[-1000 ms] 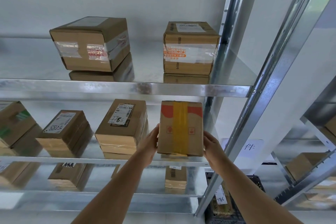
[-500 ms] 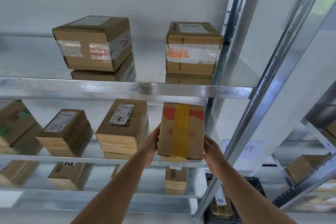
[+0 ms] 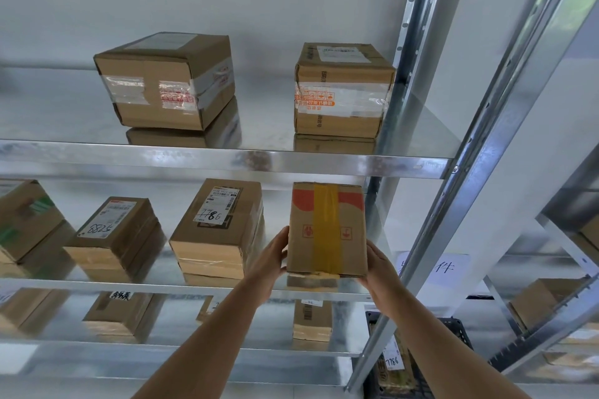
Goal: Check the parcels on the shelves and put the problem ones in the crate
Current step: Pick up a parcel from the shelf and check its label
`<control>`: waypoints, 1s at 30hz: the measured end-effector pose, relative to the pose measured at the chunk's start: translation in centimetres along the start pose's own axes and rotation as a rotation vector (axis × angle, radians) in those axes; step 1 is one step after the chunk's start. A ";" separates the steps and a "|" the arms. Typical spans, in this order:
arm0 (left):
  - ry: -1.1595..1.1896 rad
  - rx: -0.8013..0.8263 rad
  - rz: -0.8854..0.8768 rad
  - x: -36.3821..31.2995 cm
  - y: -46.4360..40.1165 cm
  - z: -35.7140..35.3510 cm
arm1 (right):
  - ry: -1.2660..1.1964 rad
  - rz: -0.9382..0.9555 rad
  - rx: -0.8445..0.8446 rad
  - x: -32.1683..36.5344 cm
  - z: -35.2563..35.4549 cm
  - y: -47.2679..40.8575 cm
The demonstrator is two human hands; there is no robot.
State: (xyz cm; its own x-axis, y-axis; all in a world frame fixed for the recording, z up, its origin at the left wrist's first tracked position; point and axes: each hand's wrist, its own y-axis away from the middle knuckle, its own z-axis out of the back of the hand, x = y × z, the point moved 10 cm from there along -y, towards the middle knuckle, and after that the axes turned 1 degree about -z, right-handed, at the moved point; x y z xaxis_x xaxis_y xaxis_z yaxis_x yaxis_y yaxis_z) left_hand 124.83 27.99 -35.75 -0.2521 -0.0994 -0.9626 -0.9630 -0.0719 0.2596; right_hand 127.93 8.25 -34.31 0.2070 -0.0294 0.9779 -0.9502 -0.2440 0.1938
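Both hands grasp the yellow-taped parcel point(image 3: 327, 230) at its sides: left hand point(image 3: 269, 261) on the left side, right hand point(image 3: 379, 272) on the right. It stands at the front edge of the middle shelf point(image 3: 97, 285).

Yellow-taped cardboard parcel point(image 3: 327, 230) upright at shelf point(image 3: 350, 294) edge
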 end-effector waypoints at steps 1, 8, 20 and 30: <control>-0.002 -0.002 0.008 -0.1 0.0 0.0 | -0.005 -0.014 -0.012 0.0 0.1 -0.1; -0.041 -0.041 0.052 0.2 -0.6 0.8 | -0.026 -0.085 -0.111 0.1 1.4 -0.2; -0.004 -0.079 -0.038 -1.7 0.3 1.2 | -0.018 -0.042 -0.152 2.2 2.2 -0.5; -0.019 -0.076 -0.060 -2.1 0.5 1.0 | -0.012 -0.053 -0.094 2.3 1.3 0.2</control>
State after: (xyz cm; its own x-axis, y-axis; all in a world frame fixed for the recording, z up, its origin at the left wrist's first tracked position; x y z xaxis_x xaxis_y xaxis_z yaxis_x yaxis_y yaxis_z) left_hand 124.76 29.17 -33.67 -0.1967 -0.0742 -0.9776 -0.9666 -0.1524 0.2061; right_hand 128.54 6.85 -32.11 0.2597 -0.0304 0.9652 -0.9554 -0.1534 0.2522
